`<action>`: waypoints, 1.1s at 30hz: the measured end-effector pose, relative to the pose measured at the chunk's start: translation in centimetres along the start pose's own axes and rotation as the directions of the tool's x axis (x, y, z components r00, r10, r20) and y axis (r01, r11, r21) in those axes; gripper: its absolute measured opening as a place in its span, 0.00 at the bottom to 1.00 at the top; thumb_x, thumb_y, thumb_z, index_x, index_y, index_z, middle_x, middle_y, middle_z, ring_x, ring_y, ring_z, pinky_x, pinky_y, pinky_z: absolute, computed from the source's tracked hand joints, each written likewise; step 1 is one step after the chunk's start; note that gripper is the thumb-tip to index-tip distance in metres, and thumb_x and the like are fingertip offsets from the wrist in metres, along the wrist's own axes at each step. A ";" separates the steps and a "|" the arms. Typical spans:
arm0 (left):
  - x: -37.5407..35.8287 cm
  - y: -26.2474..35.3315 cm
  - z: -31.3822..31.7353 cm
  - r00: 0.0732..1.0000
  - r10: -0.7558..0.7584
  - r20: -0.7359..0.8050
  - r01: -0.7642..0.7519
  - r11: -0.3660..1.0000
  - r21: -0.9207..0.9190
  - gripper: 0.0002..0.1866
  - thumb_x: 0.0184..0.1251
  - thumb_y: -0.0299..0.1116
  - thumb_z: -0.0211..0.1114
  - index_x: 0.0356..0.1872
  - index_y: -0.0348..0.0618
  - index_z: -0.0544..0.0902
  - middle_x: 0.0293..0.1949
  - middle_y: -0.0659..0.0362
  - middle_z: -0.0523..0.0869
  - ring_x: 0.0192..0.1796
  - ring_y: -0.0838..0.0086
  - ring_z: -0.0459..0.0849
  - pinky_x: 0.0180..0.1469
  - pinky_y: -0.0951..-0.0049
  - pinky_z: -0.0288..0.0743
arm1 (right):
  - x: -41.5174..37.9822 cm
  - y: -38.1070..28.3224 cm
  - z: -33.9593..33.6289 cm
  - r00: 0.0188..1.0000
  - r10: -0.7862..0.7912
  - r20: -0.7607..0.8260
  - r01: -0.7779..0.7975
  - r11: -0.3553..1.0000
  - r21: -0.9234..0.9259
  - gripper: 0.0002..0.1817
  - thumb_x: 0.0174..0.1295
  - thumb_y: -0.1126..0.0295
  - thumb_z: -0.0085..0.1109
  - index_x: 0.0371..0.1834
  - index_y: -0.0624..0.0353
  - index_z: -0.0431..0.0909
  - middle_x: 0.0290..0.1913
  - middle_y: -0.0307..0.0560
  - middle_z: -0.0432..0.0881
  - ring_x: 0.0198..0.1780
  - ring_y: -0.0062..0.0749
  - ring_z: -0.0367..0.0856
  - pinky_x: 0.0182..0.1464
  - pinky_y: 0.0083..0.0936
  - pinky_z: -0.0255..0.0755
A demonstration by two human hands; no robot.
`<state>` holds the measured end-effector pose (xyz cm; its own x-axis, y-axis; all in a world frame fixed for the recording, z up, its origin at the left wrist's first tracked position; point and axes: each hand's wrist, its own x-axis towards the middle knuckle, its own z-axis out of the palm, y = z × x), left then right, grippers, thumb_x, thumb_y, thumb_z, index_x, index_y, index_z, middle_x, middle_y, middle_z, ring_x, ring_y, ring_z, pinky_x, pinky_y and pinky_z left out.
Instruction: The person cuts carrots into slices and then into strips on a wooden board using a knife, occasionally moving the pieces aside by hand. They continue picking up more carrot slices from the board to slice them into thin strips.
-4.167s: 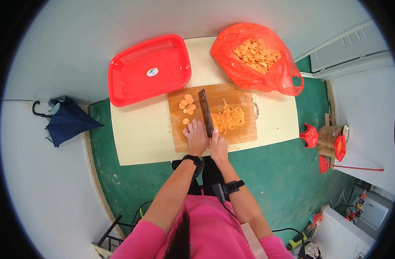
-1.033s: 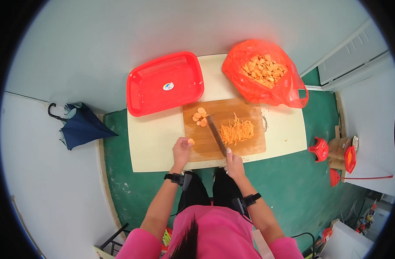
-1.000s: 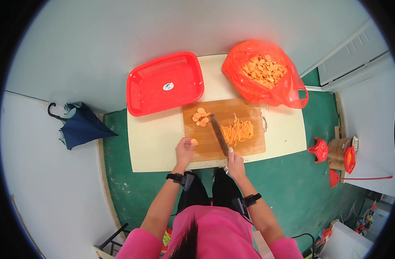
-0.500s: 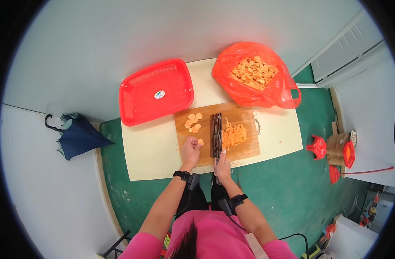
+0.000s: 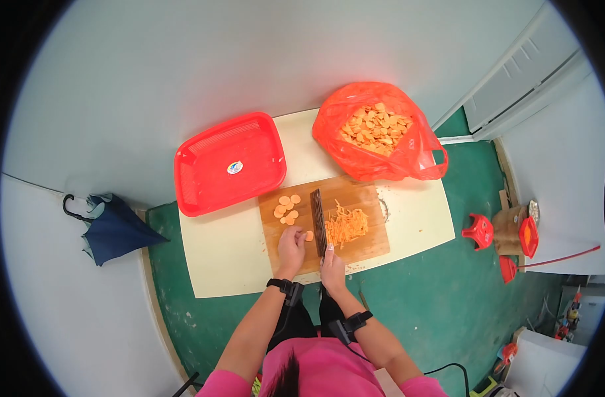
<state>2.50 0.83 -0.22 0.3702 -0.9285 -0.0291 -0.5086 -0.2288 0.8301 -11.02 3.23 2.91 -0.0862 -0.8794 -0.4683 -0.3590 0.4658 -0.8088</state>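
Gripping the near end of a long, dark-bladed cleaver [image 5: 318, 221], a closed right hand [image 5: 333, 270] sits at the near edge of a brown wooden cutting board [image 5: 377, 243]. At the board's left half, the left hand [image 5: 291, 251] pinches a round orange slice [image 5: 309, 235] at its fingertips, just beside the blade. Orange shreds [image 5: 347, 223] lie on the board's right half; loose orange rounds [image 5: 287, 208] lie toward its far-left corner.

Your left fingers [image 5: 298, 233] hold an orange slice [image 5: 309, 236] | your right fingers [image 5: 329, 252] grip the cleaver [image 5: 318, 218] | shreds [image 5: 347, 225] lie right of it on the wooden board [image 5: 378, 243]
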 end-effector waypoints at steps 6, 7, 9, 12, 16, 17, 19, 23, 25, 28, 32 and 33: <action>-0.5 1.1 0.6 1.000 0.019 -0.001 -0.015 0.835 0.549 0.09 0.70 0.37 0.62 0.40 0.42 0.80 0.45 0.51 0.81 0.52 0.56 0.77 0.50 0.51 0.61 | -0.5 -1.1 -0.1 0.999 0.010 0.033 -0.009 1.000 -0.025 0.38 0.80 0.46 0.32 0.26 0.72 0.75 0.22 0.65 0.76 0.28 0.61 0.78 0.36 0.51 0.69; -0.6 0.9 0.7 0.999 0.031 0.022 -0.038 0.790 0.611 0.09 0.70 0.38 0.61 0.39 0.43 0.79 0.44 0.51 0.81 0.54 0.55 0.75 0.50 0.50 0.57 | -0.5 -0.8 0.2 1.000 0.005 0.026 -0.003 0.999 -0.050 0.38 0.80 0.46 0.33 0.28 0.73 0.76 0.24 0.69 0.77 0.30 0.65 0.78 0.38 0.52 0.69; -0.7 1.0 1.1 0.999 0.020 0.036 -0.037 0.785 0.619 0.09 0.69 0.37 0.61 0.40 0.42 0.80 0.44 0.51 0.81 0.53 0.55 0.75 0.50 0.51 0.58 | -0.4 -1.0 0.3 1.000 -0.004 0.016 0.005 0.997 -0.072 0.38 0.80 0.47 0.34 0.29 0.74 0.77 0.26 0.73 0.78 0.33 0.69 0.79 0.39 0.54 0.69; -0.9 0.9 1.4 0.999 0.003 0.033 -0.022 0.788 0.615 0.09 0.69 0.37 0.62 0.40 0.42 0.80 0.43 0.52 0.81 0.53 0.56 0.76 0.49 0.52 0.58 | -0.7 -1.5 0.1 0.999 0.010 0.034 -0.008 0.997 -0.074 0.37 0.80 0.47 0.34 0.32 0.75 0.78 0.29 0.77 0.78 0.37 0.74 0.79 0.41 0.56 0.70; -0.3 0.3 1.8 0.999 -0.018 -0.048 0.040 0.854 0.518 0.08 0.67 0.36 0.65 0.39 0.45 0.80 0.43 0.54 0.82 0.52 0.58 0.76 0.50 0.53 0.57 | -0.5 -1.4 -0.1 0.999 0.014 0.029 -0.011 0.996 -0.093 0.37 0.79 0.47 0.35 0.32 0.75 0.78 0.29 0.76 0.78 0.38 0.73 0.79 0.41 0.55 0.70; -0.1 0.2 1.7 0.999 -0.018 -0.045 0.039 0.855 0.517 0.08 0.67 0.36 0.65 0.39 0.45 0.80 0.43 0.54 0.82 0.52 0.58 0.76 0.50 0.53 0.57 | -0.4 -1.4 -0.2 0.999 0.019 0.035 -0.016 0.996 -0.083 0.37 0.79 0.47 0.35 0.32 0.74 0.79 0.30 0.76 0.78 0.38 0.73 0.79 0.41 0.55 0.70; 0.3 0.1 1.5 0.998 0.030 -0.063 0.005 0.872 0.490 0.06 0.67 0.34 0.66 0.40 0.47 0.80 0.40 0.56 0.83 0.51 0.60 0.78 0.50 0.55 0.58 | -0.4 -1.3 -0.3 0.999 0.029 0.038 -0.026 0.996 -0.082 0.36 0.79 0.47 0.35 0.33 0.74 0.79 0.30 0.77 0.79 0.38 0.73 0.79 0.41 0.55 0.70; 0.8 0.4 1.2 0.997 0.068 -0.025 -0.053 0.916 0.397 0.05 0.67 0.33 0.66 0.40 0.48 0.80 0.37 0.57 0.83 0.50 0.61 0.79 0.50 0.57 0.58 | -0.5 -1.4 -0.3 0.998 0.026 0.049 -0.022 0.996 -0.081 0.35 0.79 0.47 0.36 0.34 0.73 0.79 0.30 0.77 0.79 0.38 0.73 0.79 0.41 0.56 0.70; 0.8 0.2 1.3 0.997 0.078 0.004 -0.074 0.933 0.352 0.05 0.67 0.32 0.66 0.41 0.48 0.80 0.34 0.57 0.83 0.49 0.61 0.80 0.49 0.58 0.58 | -0.8 -1.6 -0.5 0.998 0.013 0.058 -0.007 0.995 -0.098 0.35 0.79 0.48 0.36 0.34 0.73 0.79 0.31 0.77 0.78 0.38 0.73 0.79 0.42 0.56 0.70; 0.8 0.4 1.0 0.998 0.025 0.051 -0.037 0.970 0.241 0.08 0.69 0.35 0.65 0.43 0.47 0.78 0.41 0.57 0.84 0.48 0.58 0.80 0.50 0.54 0.58 | -0.7 -1.6 -0.8 0.998 0.002 0.069 0.005 0.994 -0.112 0.35 0.79 0.48 0.36 0.35 0.73 0.79 0.31 0.77 0.78 0.39 0.74 0.79 0.42 0.56 0.70; 0.2 1.5 0.9 0.999 -0.034 -0.036 0.046 0.913 0.405 0.10 0.68 0.36 0.66 0.45 0.45 0.78 0.45 0.55 0.82 0.50 0.57 0.78 0.51 0.52 0.58 | -0.8 -1.3 -1.2 0.997 0.026 0.077 -0.019 0.996 -0.090 0.34 0.79 0.49 0.35 0.36 0.74 0.79 0.32 0.77 0.78 0.40 0.75 0.78 0.43 0.56 0.70; 0.2 1.4 1.0 0.999 -0.034 -0.041 0.049 0.882 0.468 0.11 0.69 0.37 0.65 0.45 0.44 0.78 0.46 0.53 0.81 0.51 0.57 0.77 0.51 0.51 0.58 | -0.9 -1.2 -1.0 0.996 0.029 0.078 -0.022 0.996 -0.088 0.34 0.79 0.49 0.35 0.36 0.74 0.79 0.32 0.77 0.78 0.40 0.75 0.78 0.43 0.56 0.70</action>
<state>1.09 0.06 0.43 0.4187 -0.9075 -0.0349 -0.7944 -0.3845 0.4702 -11.48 3.40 4.65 -0.0235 -0.8549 -0.5182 -0.4377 0.4748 -0.7635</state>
